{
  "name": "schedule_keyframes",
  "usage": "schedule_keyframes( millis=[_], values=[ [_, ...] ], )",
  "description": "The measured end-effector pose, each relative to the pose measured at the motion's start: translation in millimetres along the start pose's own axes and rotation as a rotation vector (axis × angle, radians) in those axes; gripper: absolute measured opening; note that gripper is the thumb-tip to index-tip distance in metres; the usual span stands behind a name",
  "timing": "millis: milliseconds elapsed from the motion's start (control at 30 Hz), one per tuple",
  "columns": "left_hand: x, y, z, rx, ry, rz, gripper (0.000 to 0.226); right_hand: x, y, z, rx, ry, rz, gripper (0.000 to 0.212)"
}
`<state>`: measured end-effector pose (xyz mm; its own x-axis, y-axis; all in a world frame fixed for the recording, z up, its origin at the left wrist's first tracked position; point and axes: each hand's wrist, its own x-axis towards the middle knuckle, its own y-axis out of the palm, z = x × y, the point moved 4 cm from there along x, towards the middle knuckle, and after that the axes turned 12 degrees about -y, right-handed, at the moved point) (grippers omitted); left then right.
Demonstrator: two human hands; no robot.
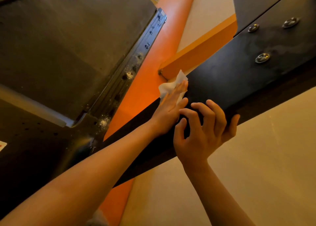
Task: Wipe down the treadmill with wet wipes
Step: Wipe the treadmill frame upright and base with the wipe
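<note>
A black treadmill upright [239,78] with three round metal bolts crosses the view from lower left to upper right. My left hand [171,109] lies flat on it, fingers extended, pressing a white wet wipe [168,86] against the black surface near its lower end. My right hand [203,131] grips the edge of the same black upright just behind the left hand, fingers curled over it. The grey treadmill belt [65,46] fills the upper left.
A dusty ribbed metal side rail [135,61] runs beside the belt. An orange floor strip [145,88] and an orange skirting band [201,54] lie under the upright. Beige floor [256,174] spreads at the lower right.
</note>
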<state>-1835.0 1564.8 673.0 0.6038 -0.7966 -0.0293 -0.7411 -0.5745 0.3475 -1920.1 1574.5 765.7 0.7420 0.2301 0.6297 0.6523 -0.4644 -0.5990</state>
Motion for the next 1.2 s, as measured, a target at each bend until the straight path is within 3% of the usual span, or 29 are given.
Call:
schedule_keyframes(
  millis=[100, 300, 400, 433, 500, 600, 667, 833, 933, 1067, 1200],
  values=[
    [-15, -4, 13, -0.025, -0.031, -0.009, 0.06, 0, 0, 0, 0.0, 0.004, -0.014, 0.009],
    [-41, -11, 45, -0.102, -0.156, -0.087, 0.082, 2, -2, 0, 0.042, 0.0, -0.042, 0.01],
    [-51, -14, 50, -0.123, -0.227, -0.103, 0.06, 1, -2, 1, 0.045, -0.004, -0.042, 0.01],
    [-53, -14, 50, -0.038, -0.26, -0.112, 0.046, 1, -2, 1, 0.047, -0.003, -0.039, 0.01],
    [-56, -13, 54, 0.089, -0.313, -0.113, 0.042, 1, -2, 1, 0.05, 0.0, -0.036, 0.01],
    [-62, -16, 66, 0.006, -0.284, -0.076, 0.067, 3, -2, 1, 0.051, 0.002, -0.035, 0.011],
    [-68, -19, 78, -0.014, -0.307, -0.076, 0.072, 3, -3, 2, 0.055, 0.005, -0.034, 0.011],
    [-92, -20, 97, 0.328, -0.318, -0.131, 0.046, 3, -3, 3, 0.074, 0.003, -0.015, 0.011],
    [-102, -24, 106, 0.556, -0.425, -0.231, 0.049, -5, -2, 10, 0.08, -0.058, 0.065, 0.01],
    [-108, -22, 106, 0.223, -0.441, -0.267, 0.058, -14, 0, 15, 0.083, -0.111, 0.118, 0.014],
    [-106, -19, 107, -0.017, -0.415, -0.125, 0.078, -13, 2, 16, 0.06, -0.072, 0.069, 0.013]
  ],
)
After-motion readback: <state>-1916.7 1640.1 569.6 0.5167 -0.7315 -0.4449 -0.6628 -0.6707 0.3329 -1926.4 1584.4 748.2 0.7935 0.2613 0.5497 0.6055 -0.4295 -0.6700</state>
